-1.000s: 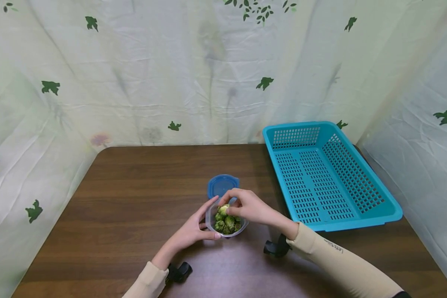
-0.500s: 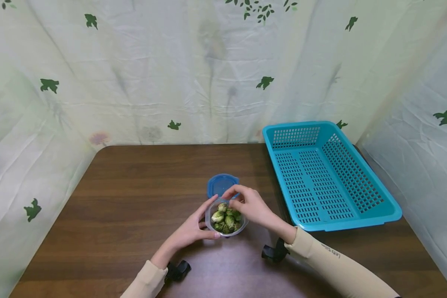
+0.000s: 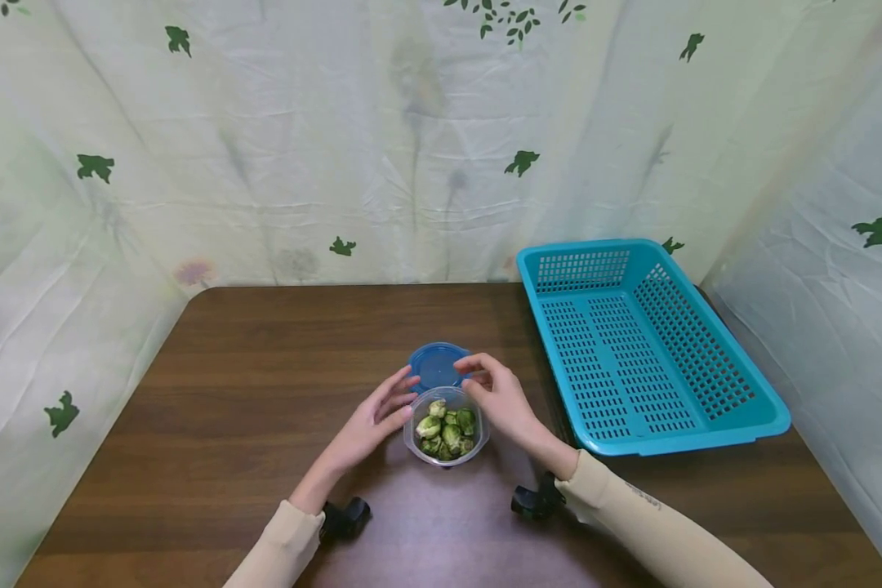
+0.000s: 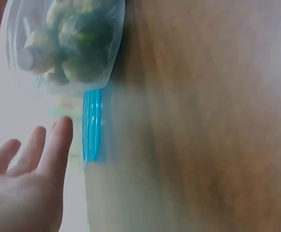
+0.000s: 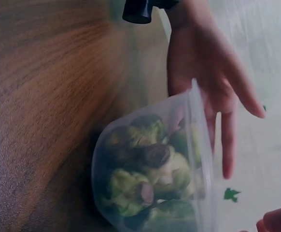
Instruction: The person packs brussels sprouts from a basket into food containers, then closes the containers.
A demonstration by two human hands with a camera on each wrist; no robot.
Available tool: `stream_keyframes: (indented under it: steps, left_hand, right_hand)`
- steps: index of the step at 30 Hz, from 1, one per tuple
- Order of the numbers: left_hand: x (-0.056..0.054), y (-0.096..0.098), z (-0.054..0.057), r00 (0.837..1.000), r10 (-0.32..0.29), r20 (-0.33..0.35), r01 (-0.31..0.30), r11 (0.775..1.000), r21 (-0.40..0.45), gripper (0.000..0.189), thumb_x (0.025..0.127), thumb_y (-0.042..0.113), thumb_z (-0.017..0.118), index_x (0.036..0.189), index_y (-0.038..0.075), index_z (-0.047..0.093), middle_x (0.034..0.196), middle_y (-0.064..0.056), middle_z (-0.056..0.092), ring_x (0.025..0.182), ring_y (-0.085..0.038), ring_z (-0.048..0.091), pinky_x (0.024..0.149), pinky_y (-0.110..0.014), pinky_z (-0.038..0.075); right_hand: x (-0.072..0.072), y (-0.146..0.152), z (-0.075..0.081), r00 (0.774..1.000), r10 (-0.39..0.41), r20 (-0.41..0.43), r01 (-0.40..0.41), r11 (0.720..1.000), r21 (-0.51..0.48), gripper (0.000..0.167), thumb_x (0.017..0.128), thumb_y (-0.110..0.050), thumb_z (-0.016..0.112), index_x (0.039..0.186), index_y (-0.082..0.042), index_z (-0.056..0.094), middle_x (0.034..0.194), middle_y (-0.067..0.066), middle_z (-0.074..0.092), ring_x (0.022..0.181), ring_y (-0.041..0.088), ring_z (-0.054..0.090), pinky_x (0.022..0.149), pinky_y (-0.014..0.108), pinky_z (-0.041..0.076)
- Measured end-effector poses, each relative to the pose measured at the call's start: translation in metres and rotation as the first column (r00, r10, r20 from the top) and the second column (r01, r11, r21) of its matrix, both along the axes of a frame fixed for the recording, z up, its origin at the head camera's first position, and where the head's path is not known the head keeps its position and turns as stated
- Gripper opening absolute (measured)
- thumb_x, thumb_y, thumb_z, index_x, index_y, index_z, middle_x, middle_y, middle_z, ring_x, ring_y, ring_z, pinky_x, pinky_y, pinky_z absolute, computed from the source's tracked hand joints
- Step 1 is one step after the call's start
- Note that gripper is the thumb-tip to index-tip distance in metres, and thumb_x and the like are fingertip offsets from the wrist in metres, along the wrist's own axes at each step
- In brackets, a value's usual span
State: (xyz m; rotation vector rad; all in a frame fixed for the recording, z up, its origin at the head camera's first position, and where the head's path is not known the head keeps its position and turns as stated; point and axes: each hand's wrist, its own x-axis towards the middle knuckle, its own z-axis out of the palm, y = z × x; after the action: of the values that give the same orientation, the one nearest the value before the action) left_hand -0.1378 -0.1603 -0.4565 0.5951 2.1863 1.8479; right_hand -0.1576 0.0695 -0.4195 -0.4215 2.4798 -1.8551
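Note:
A clear plastic container [image 3: 414, 445] holds several green Brussels sprouts [image 3: 452, 435] and stands uncovered at the middle of the table. Just behind it lies its round blue lid [image 3: 435, 365], also seen edge-on in the left wrist view as a bright blue lid [image 4: 92, 128]. My left hand [image 3: 371, 420] is at the container's left side, fingers extended and spread, holding nothing. Over the right far rim hovers my right hand [image 3: 501, 400], fingers loosely bent, with nothing visible between them. In the right wrist view, only fingertips [image 5: 280, 220] of it show, at the lower right corner.
A large turquoise perforated basket [image 3: 632, 445] stands at the right of the brown wooden table [image 3: 265, 367]. Pale cloth with green leaf prints [image 3: 522, 163] hangs behind and on both sides.
My right hand has let go of a sprout inside the container and drawn back up and right. My left hand has released the container's side and moved slightly left.

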Motion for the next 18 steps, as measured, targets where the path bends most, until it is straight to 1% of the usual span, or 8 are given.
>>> stream_keyframes:
  steps: [2,4,7,9,13,18]
  left_hand:
    - [-0.004,0.000,0.001,0.998,0.055,0.012,-0.055,0.998,0.019,0.058,0.099,0.010,0.051,0.149,-0.002,0.023,0.145,-0.027,0.035,0.129,-0.041,0.040,0.099,-0.039,0.042]
    - [-0.008,0.000,0.001,0.994,0.098,0.044,-0.100,0.994,0.045,0.055,0.100,0.011,0.050,0.148,-0.002,0.026,0.144,-0.027,0.036,0.129,-0.041,0.040,0.098,-0.037,0.043]
    - [-0.014,0.001,0.001,0.984,0.151,0.098,-0.159,0.984,0.077,0.052,0.101,0.013,0.049,0.147,-0.002,0.029,0.144,-0.027,0.036,0.128,-0.040,0.041,0.097,-0.040,0.043]
    - [-0.018,0.002,0.000,0.977,0.182,0.115,-0.192,0.978,0.079,0.051,0.101,0.014,0.049,0.146,-0.002,0.031,0.143,-0.028,0.037,0.127,-0.040,0.042,0.097,-0.043,0.043]
    - [-0.025,0.002,-0.003,0.965,0.223,0.135,-0.232,0.971,0.057,0.051,0.101,0.015,0.049,0.146,-0.003,0.032,0.143,-0.029,0.037,0.127,-0.041,0.042,0.097,-0.045,0.043]
    - [-0.031,0.002,-0.004,0.957,0.227,0.183,-0.235,0.972,0.024,0.053,0.102,0.019,0.049,0.146,-0.002,0.030,0.144,-0.030,0.034,0.127,-0.041,0.041,0.098,-0.045,0.042]
  right_hand:
    - [-0.003,0.000,-0.004,1.000,-0.021,0.019,0.022,1.000,-0.009,0.023,0.089,0.006,0.057,0.111,0.002,0.062,0.113,0.021,0.062,0.099,0.032,0.061,0.090,0.047,0.046]
    - [-0.006,0.000,-0.007,0.998,-0.040,0.052,0.041,0.999,-0.021,0.024,0.090,0.006,0.057,0.113,0.003,0.061,0.116,0.021,0.060,0.100,0.032,0.060,0.089,0.046,0.047]
    - [-0.011,0.000,-0.011,0.994,-0.062,0.090,0.065,0.997,-0.031,0.025,0.091,0.005,0.056,0.116,0.004,0.059,0.119,0.022,0.059,0.103,0.033,0.059,0.086,0.043,0.049]
    - [-0.014,-0.001,-0.013,0.990,-0.075,0.115,0.080,0.996,-0.040,0.027,0.091,0.005,0.055,0.117,0.004,0.059,0.121,0.021,0.058,0.104,0.033,0.058,0.084,0.042,0.050]
    - [-0.020,-0.002,-0.021,0.986,-0.094,0.138,0.101,0.994,-0.041,0.028,0.091,0.005,0.055,0.119,0.003,0.058,0.123,0.022,0.056,0.105,0.033,0.058,0.082,0.041,0.050]
    - [-0.026,-0.003,-0.027,0.977,-0.121,0.178,0.126,0.992,-0.019,0.029,0.092,0.003,0.055,0.120,0.002,0.058,0.125,0.021,0.053,0.105,0.033,0.057,0.080,0.041,0.049]
